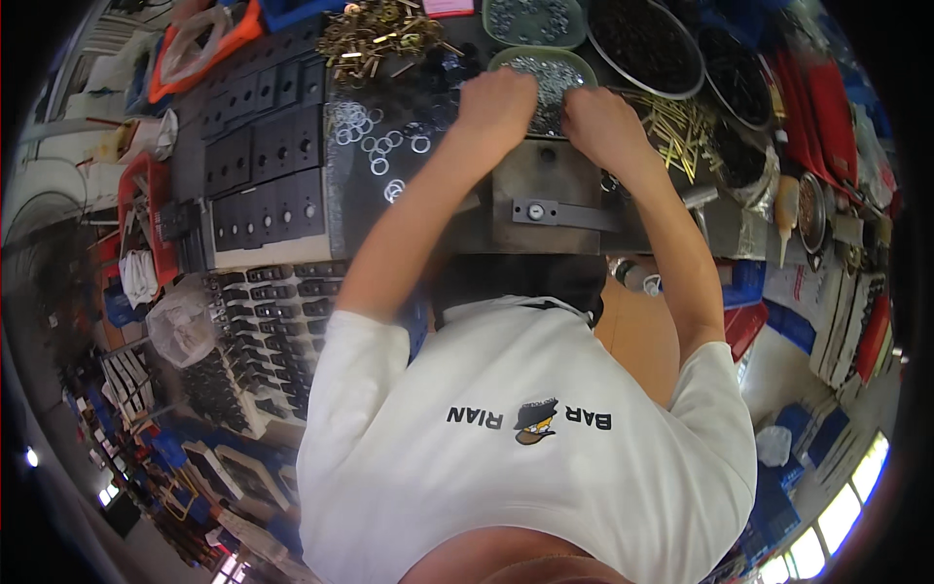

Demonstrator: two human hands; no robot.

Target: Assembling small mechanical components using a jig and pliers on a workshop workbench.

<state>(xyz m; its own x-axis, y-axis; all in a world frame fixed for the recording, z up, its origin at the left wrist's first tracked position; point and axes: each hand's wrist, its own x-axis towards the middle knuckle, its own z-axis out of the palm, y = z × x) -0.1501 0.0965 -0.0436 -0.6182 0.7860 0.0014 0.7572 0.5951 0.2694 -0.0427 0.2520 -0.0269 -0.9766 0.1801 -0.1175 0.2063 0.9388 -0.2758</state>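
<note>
Between left grip (499, 100) and right grip (603, 122), both curled, contents hidden, lie metal parts (551, 86).

At the upper centre, the person's left hand (500, 102) and right hand (601, 119) are at a green bowl (530, 51) of small metal pieces (547, 78). Silvery rings (380, 148) lie left on the counter (365, 222).

orange bin (236, 37) and red basket (161, 204), leftward
</note>
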